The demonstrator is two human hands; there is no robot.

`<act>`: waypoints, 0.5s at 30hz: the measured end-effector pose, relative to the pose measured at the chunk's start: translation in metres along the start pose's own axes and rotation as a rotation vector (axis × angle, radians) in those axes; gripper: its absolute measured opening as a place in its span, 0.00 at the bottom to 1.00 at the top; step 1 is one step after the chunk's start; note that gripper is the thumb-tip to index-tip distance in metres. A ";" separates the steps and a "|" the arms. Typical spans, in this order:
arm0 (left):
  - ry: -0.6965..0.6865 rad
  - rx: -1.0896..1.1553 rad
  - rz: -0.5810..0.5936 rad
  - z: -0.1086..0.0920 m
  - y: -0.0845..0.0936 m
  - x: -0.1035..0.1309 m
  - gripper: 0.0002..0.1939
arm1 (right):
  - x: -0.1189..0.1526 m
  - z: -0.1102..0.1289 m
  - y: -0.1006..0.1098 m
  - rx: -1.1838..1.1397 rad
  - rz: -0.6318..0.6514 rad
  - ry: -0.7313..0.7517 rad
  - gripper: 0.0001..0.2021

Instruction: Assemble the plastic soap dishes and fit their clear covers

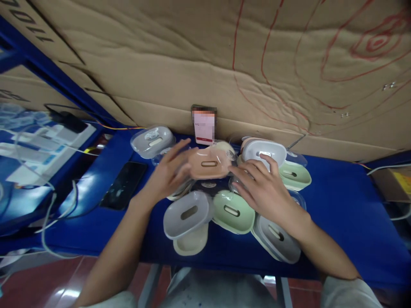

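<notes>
- On the near side of the peach dish (208,156), toward the left, a cream dish (190,247) pokes out from under a grey dish (189,202).
- Nearer than the peach dish and to its right, a second grey dish (285,248) sits tipped, with a pale rim under it.
- Just in front of the peach dish, a bit to the right, is a green dish (236,202).
- Well left of the peach dish, a dark phone (124,185) lies flat on the blue bench (340,214).
- At the peach dish's left end is the left hand (164,176). Its fingers are blurry and stretched out; I cannot tell if they grip it.
- At its right end is the right hand (265,188), fingers spread. One tip is at the edge, but I cannot tell if it holds on.
- Right of the peach dish, past that hand, are a white dish (257,150) and another green dish (302,175).
- Behind it, to the left, is a wrapped grey dish (144,141).
- Straight behind it, a lit phone (204,126) leans on the cardboard (160,64).
</notes>
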State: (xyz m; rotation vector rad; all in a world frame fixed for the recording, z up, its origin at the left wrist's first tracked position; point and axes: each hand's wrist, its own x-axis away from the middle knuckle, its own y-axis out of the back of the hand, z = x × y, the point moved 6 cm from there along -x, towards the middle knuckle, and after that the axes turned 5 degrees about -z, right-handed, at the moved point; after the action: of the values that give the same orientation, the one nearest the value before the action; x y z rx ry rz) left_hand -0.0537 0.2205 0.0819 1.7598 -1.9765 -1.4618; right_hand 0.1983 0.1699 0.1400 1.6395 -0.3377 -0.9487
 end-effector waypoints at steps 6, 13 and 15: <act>0.281 -0.236 -0.150 0.099 0.058 0.020 0.32 | 0.001 -0.001 0.002 -0.030 0.033 0.011 0.16; 0.476 -0.296 -0.155 0.153 0.050 0.037 0.49 | 0.002 -0.001 -0.007 -0.060 0.088 0.042 0.16; 0.500 -0.309 -0.187 0.154 0.050 0.036 0.48 | 0.003 -0.003 -0.008 -0.068 0.088 0.040 0.16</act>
State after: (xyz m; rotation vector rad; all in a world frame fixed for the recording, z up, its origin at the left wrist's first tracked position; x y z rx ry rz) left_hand -0.1985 0.2705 0.0181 1.9591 -1.3001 -1.1418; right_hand 0.1999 0.1723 0.1315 1.5664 -0.3441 -0.8511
